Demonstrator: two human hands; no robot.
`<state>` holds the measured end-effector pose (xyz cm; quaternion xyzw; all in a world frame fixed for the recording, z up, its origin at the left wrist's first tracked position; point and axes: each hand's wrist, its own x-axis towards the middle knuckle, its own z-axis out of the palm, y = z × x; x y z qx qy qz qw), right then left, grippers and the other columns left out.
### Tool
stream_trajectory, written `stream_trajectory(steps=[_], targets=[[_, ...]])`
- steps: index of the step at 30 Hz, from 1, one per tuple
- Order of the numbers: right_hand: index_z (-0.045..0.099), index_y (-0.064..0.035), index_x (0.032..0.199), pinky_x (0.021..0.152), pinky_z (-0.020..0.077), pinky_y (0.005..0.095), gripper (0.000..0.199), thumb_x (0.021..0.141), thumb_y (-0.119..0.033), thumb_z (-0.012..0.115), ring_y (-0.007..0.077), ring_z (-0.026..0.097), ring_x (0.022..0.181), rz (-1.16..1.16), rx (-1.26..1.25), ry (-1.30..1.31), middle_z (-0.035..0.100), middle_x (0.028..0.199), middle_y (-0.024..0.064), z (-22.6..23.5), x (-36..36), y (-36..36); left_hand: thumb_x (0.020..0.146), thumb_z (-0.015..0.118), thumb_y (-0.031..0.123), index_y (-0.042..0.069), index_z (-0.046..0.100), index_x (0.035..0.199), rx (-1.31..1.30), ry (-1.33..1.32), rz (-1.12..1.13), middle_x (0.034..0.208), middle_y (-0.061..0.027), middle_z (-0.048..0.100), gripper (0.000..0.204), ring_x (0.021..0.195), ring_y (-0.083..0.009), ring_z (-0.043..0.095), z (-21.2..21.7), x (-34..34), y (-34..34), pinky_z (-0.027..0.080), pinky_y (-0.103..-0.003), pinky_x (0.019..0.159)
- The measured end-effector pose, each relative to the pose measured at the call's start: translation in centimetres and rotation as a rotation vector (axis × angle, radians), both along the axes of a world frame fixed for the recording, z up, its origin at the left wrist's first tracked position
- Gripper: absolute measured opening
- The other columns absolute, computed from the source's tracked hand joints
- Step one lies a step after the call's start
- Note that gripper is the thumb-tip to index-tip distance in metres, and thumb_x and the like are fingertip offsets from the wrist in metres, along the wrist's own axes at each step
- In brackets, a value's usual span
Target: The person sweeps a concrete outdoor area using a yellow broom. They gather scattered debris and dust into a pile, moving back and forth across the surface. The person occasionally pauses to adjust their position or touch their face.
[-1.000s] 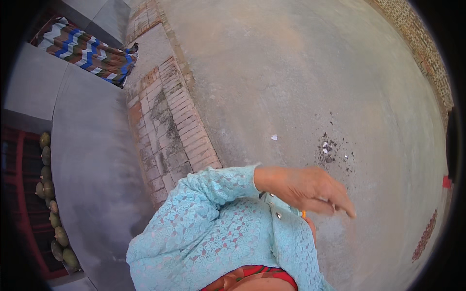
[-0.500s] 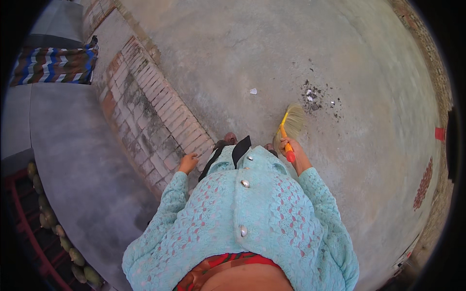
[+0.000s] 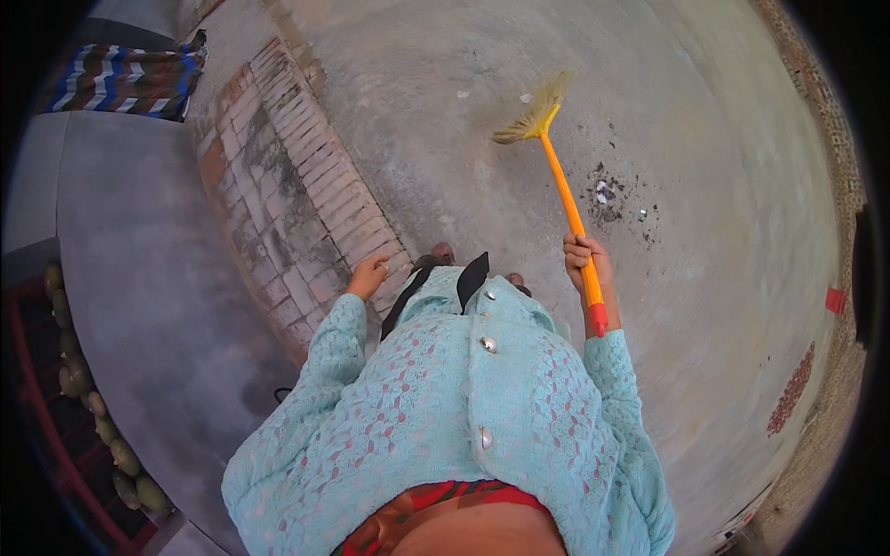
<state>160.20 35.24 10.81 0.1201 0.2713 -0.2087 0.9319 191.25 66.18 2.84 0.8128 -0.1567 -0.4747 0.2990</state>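
A broom [image 3: 562, 181] with an orange handle, red end cap and yellowish bristles reaches forward over the concrete floor. My right hand [image 3: 590, 263] is closed around the lower part of its handle. The bristles fan out on the floor, close to a small white scrap [image 3: 526, 97]. Right of the handle lies a scattered patch of dark debris [image 3: 607, 196] with white bits in it. My left hand [image 3: 369, 276] hangs over the brick strip, holding nothing, its fingers loosely bent and apart.
A raised brick edging [image 3: 287, 176] runs along my left, beside a grey slab [image 3: 167, 269]. A striped cloth [image 3: 125, 82] lies at the far left. Several roundish gourd-like fruits [image 3: 104, 428] line the lower left. A reddish patch [image 3: 791, 389] is on the floor at right.
My right hand has swung the broom forward, its bristles moving from near my feet to farther out. A white scrap on the floor has shifted away from me. My left hand rose slightly.
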Motion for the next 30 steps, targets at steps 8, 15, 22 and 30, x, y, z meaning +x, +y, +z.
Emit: stream_trajectory(steps=[8, 15, 22, 30], targets=[[0.034, -0.0007, 0.084, 0.037, 0.036, 0.0149, 0.012, 0.075, 0.002, 0.043, 0.0056, 0.039, 0.045, 0.099, 0.189, 0.199, 0.038, 0.064, 0.0039, 1.9, -0.6, 3.1, 0.072, 0.051, 0.011, 0.004, 0.053, 0.1, 0.117, 0.069, 0.055, 0.081, -0.0095, 0.056, 0.03, 0.063, -0.0144, 0.054, -2.3, -0.9, 2.7, 0.044, -0.027, 0.057], [0.034, -0.0001, 0.084, 0.037, 0.0364, 0.0149, 0.013, 0.075, 0.003, 0.043, 0.0047, 0.039, 0.044, 0.131, 0.19, 0.012, 0.038, 0.063, 0.0035, -8.3, 4.6, 0.7, 0.075, 0.049, 0.016, 0.008, 0.049, 0.107, 0.191, 0.137, 0.103, 0.084, -0.0059, 0.055, 0.033, 0.066, -0.0131, 0.052, 0.3, -0.5, 2.5, 0.04, -0.026, 0.055], [0.035, -0.0083, 0.104, 0.036, 0.0317, 0.0151, 0.037, 0.071, 0.006, 0.046, 0.0035, 0.035, 0.042, 0.088, -0.128, 0.119, 0.037, 0.064, 0.0023, -3.3, 0.9, -0.8, 0.074, 0.049, 0.014, 0.007, 0.05, 0.105, 0.21, 0.091, 0.052, 0.083, -0.0048, 0.055, 0.033, 0.064, -0.0127, 0.052, -0.8, 0.8, 1.8, 0.039, -0.026, 0.052], [0.028, -0.0139, 0.121, 0.034, 0.0309, 0.0177, 0.064, 0.062, 0.006, 0.046, 0.0055, 0.035, 0.041, 0.09, -0.417, 0.778, 0.039, 0.06, 0.0019, 7.2, -12.7, 9.6, 0.072, 0.048, 0.013, 0.007, 0.049, 0.105, 0.16, 0.187, -0.041, 0.078, -0.0033, 0.055, 0.033, 0.062, -0.0112, 0.052, -3.1, -0.1, -2.9, 0.039, -0.025, 0.05]])
